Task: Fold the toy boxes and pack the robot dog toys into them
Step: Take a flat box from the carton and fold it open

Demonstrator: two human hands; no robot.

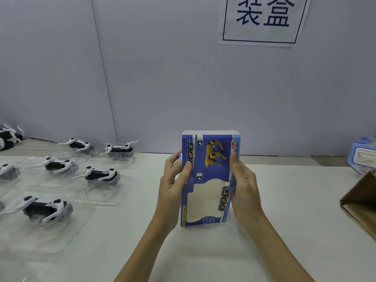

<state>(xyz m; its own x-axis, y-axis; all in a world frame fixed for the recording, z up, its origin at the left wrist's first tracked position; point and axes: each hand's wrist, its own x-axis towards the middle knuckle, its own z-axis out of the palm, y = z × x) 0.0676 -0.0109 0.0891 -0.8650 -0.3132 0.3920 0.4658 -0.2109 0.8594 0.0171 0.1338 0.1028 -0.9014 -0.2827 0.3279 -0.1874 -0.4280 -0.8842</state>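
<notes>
Pale grey partition panels close off the far side of a white surface (284, 200), with a paper sign (262, 19) taped high above the hands. Between them stands the toy box (207, 180), a blue printed carton held upright with its lower end on the surface. The left hand (173, 186) grips its left edge, thumb across the printed front; the right hand (244, 184) grips the right edge the same way, fingers curled behind.

Printed card like this is probably light and fairly stiff along its creases but easily dented across the window cut-out (the pale patch in the lower half), so the long side edges are the sensible hold, not the front panel. It looks only partly opened, though the angle makes that hard to judge.

To the left of the left hand lie at least 6 robot dog toys (101, 176), each in a clear plastic tray (114, 192); those shells look slick and flimsy. Far to the right sit a finished box (362, 155) and a brown carton (360, 200). Open surface lies between the right hand and that carton, and nearer the person, giving room to turn the box.
</notes>
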